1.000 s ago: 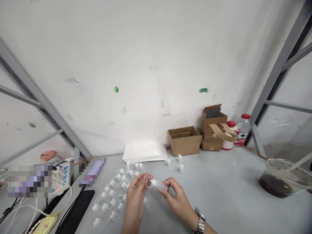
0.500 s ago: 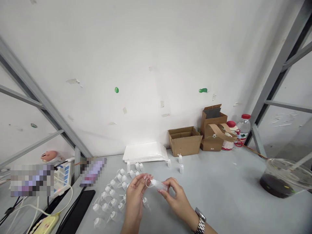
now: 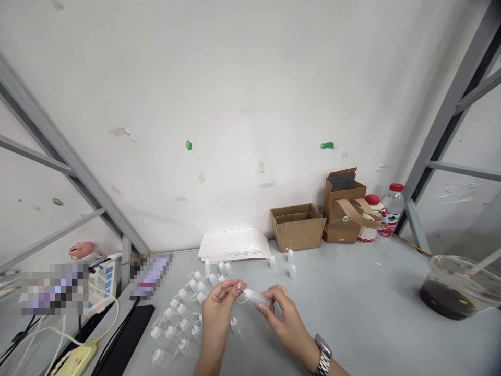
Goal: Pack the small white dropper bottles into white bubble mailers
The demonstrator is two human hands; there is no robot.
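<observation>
Since the earlier frame the head view has turned a touch left, while both hands and the bottle between them keep nearly the same pose. At far left sits one pink pig figure (image 3: 81, 249); nearer are one yellow power strip (image 3: 76, 360) and one black pad (image 3: 124, 339). Next come roughly twenty small bottles (image 3: 183, 347), some hidden by the left hand (image 3: 216, 310), whose fingertips pinch the nozzle end of one held bottle (image 3: 261, 299). That bottle lies tilted above the table, its body grasped by the right hand (image 3: 287, 316), which wears one watch (image 3: 323, 345). Farther off stand one white stack (image 3: 233, 244), three more bottles (image 3: 293, 271), one cardboard box (image 3: 299, 235) and one paper bag (image 3: 340, 232); one clear bowl (image 3: 444, 300) is at near right.
</observation>
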